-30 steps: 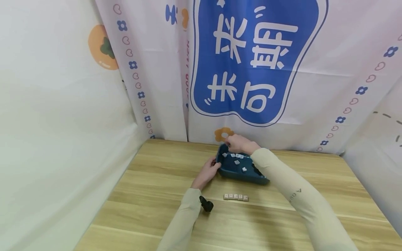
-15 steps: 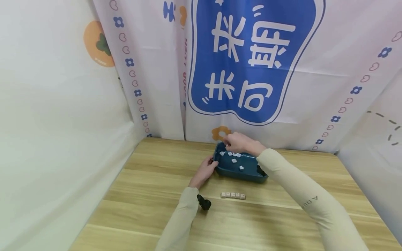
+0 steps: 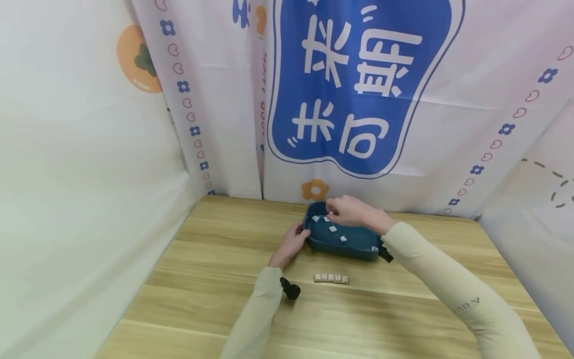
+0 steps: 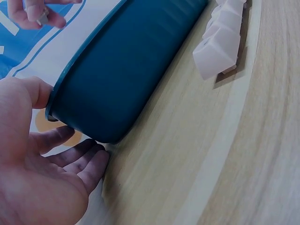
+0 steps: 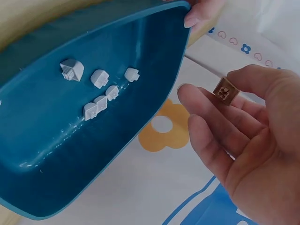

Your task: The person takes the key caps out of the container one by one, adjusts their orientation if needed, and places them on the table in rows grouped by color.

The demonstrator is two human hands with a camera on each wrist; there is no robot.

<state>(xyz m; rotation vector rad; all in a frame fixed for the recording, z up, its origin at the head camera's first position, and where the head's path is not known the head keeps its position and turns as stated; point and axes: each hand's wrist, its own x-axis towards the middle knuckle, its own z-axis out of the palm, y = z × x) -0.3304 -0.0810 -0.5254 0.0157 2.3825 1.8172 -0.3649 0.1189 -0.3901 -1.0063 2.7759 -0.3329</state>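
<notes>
A dark blue tray (image 3: 358, 239) with raised walls stands towards the back of the table, several pale keycaps (image 5: 100, 78) loose on its floor. My left hand (image 3: 289, 244) grips the tray's left end; in the left wrist view the thumb lies on the rim and the index fingertip under it. Above the tray's back side is my right hand (image 3: 352, 210). Its thumb and fingers pinch a single keycap (image 5: 226, 91), its hollow underside showing in the right wrist view. In front of the tray, several keycaps form a straight row (image 3: 331, 278) on the table.
The wooden table (image 3: 215, 279) meets a printed cloth backdrop (image 3: 224, 124) just behind the tray. White cloth (image 3: 89, 189) hangs along the left side, with more on the right. A black wrist mount (image 3: 290, 289) sits on the left sleeve.
My right hand, with the keycap, has drawn back and right from the tray's far left corner. A keycap at the tray's front right corner has come into view. My left hand keeps its hold.
</notes>
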